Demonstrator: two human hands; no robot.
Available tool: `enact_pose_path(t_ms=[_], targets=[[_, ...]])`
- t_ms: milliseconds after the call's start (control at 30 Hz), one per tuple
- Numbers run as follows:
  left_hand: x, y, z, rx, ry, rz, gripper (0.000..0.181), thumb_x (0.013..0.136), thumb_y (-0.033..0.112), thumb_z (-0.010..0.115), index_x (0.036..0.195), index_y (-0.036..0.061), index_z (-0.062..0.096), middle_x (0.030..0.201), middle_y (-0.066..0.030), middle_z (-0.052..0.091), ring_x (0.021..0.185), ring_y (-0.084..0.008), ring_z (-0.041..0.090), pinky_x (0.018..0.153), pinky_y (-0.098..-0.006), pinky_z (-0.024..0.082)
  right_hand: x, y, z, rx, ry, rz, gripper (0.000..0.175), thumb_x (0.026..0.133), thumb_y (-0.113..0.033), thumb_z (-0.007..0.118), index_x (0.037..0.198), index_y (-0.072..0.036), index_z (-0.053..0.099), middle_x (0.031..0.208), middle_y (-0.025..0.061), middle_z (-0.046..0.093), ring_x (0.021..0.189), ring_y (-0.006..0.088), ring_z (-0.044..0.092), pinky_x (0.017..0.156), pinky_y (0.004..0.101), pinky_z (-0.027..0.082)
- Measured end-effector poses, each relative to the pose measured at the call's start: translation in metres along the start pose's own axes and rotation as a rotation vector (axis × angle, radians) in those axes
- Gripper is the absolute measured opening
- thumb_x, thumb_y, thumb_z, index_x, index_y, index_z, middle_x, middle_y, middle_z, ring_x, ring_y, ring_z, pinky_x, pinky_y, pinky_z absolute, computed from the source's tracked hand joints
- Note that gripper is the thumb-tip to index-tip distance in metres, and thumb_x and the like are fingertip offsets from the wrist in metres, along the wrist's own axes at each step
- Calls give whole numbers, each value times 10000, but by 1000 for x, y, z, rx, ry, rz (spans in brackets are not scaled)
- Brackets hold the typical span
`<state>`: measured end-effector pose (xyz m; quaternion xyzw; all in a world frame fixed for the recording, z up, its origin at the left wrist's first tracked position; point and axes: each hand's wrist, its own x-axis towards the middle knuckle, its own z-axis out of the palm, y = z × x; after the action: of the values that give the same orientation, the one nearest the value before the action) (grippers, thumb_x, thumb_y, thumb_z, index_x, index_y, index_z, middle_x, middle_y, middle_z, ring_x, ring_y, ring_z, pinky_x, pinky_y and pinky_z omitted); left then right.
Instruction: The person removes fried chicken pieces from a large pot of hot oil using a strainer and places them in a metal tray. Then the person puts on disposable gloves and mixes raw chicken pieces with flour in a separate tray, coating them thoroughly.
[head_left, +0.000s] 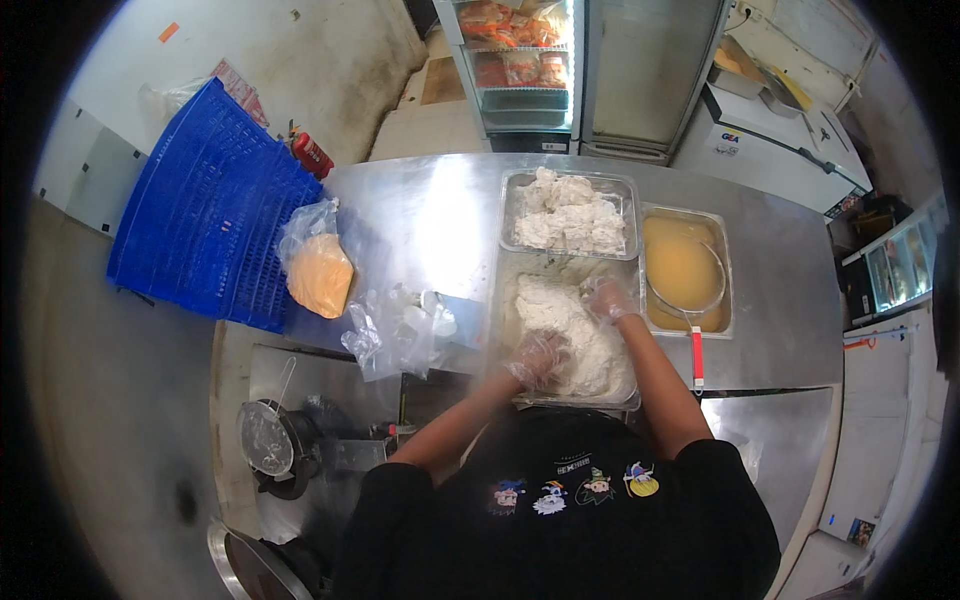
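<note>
Both my hands wear thin clear plastic gloves and are in a large clear tub (501, 315) of white flour (555, 307). My left hand (541, 358) presses into the near left of the heap, its fingertips hidden in flour. At the heap's far right side, by the tub wall, is my right hand (609, 298); its fingers are partly hidden. Whether either hand grips a piece under the flour cannot be seen. Just beyond, a smaller clear tray (634, 217) holds flour-coated pieces (570, 214). It seems to rest over the tub's far end.
Right of the tub, a metal pan (726, 285) holds yellowish liquid and a red-handled strainer (697, 352). To the left lie plastic bags (405, 330), a bag of orange powder (321, 277) and a blue crate (202, 210). A gas burner (289, 450) stands lower left. Behind the steel table (405, 195) are fridges (517, 75).
</note>
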<state>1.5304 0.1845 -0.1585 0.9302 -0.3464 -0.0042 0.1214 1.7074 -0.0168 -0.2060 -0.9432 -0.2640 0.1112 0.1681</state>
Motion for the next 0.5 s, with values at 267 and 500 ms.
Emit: enact_pose_path(t_ms=[267, 500], targets=[[-20, -5, 3, 108, -399, -476, 381, 1023, 301, 458, 1345, 158, 604, 1389, -128, 582, 1330, -295, 502, 1103, -469, 400, 13, -12, 3, -101, -471, -185, 652, 733, -408, 794, 1267, -73, 631, 1171, 202, 683, 1081, 361, 653, 939, 432, 507], [-23, 12, 19, -241, -396, -873, 561, 1020, 208, 417, 1574, 193, 335, 1397, -172, 594, 1289, -356, 575, 1045, -458, 480, 4, -33, 1, 69, -338, -45, 666, 819, -493, 736, 1284, -36, 608, 1177, 234, 683, 1102, 383, 644, 979, 430, 492]])
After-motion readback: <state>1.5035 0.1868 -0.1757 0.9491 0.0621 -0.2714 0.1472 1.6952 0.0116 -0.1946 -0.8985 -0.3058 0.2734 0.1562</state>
